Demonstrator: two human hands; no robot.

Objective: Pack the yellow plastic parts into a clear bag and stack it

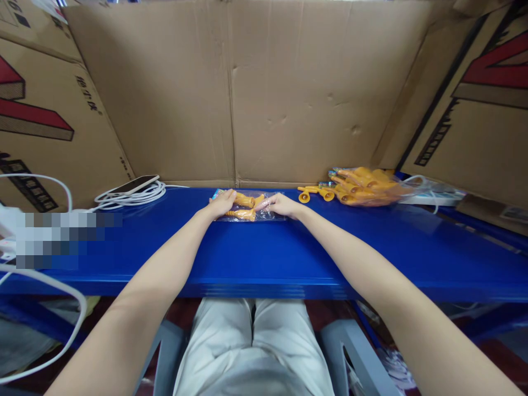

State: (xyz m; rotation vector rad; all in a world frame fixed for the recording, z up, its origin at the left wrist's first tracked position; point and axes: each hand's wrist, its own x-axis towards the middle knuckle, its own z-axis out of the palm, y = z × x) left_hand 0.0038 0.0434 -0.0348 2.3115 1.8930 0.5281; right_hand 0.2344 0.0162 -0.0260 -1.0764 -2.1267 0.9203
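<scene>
A clear plastic bag (pixel 247 218) with orange horn-shaped plastic pieces (pixel 244 214) in it lies flat on the blue table, in front of me. My left hand (pixel 223 204) holds the bag's left end, next to a strip of colourful printing, with its fingers over the plastic. At the other end, my right hand (pixel 281 205) is closed, its fingertips pinching the plastic beside an orange piece. Whether those fingertips also touch the piece inside, I cannot tell.
To the right lies a heap of bagged orange pieces (pixel 367 187), with loose orange horns (pixel 315 193) beside it. A phone (pixel 134 185) rests on coiled white cable (pixel 142 198) at left. Cardboard (pixel 272 99) walls the back and sides of the blue table (pixel 256 258).
</scene>
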